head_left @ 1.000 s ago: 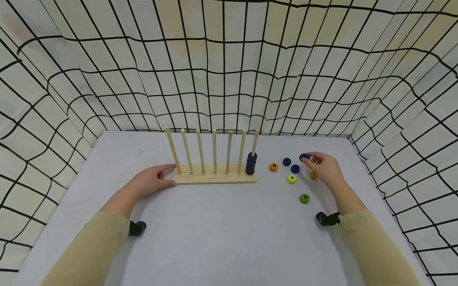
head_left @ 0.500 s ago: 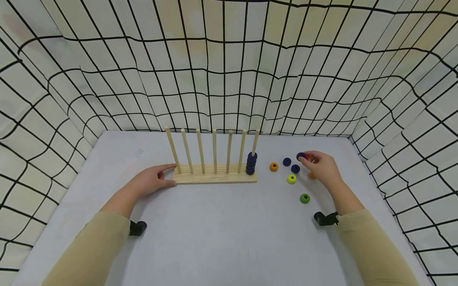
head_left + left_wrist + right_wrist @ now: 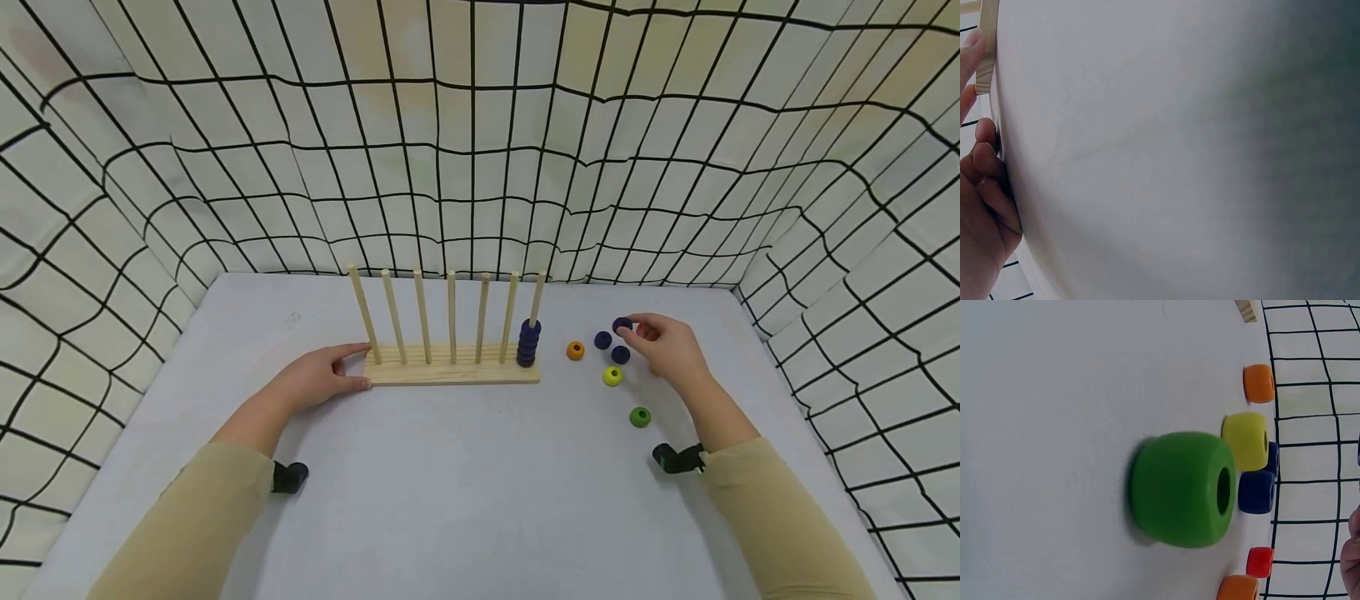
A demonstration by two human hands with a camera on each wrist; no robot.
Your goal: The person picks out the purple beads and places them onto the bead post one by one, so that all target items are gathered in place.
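A pale wooden peg rack stands near the back of the table, with several upright pegs. Dark blue beads are stacked on its rightmost peg. At the rack's left end, my left hand holds the base between thumb and fingers; the left wrist view shows a corner of the base at the fingertips. My right hand pinches a dark blue bead above the table, right of the rack. Under and beside it lie loose blue beads, an orange bead and a yellow bead.
A green bead lies nearer the front. The right wrist view also shows a red bead and a second orange bead, which my right hand mostly hides in the head view. White walls with black netting enclose the table.
My right hand has moved a little left with the blue bead, toward the rack. The left hand keeps its hold on the base.
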